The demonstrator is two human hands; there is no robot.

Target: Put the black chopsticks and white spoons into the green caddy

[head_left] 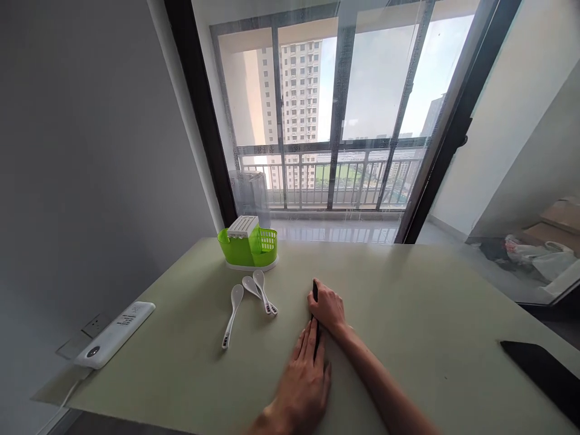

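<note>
My right hand is closed around the far end of a dark, narrow stick-like object, which lies lengthwise over the table; its exact kind is hidden by my hands. Nearer to me, my left hand rests along the near part of the same object, its fingers fairly straight and together against it. To the left lie three white spoons: one by itself, and two with crossing handles, a spoon and another spoon. Behind them stands a bright green utensil caddy with a white slotted top.
A white power strip with a cable lies at the table's left edge. On the right is a flat black pointed object. The pale green table ends before a glass door. Bags lie on the floor beyond.
</note>
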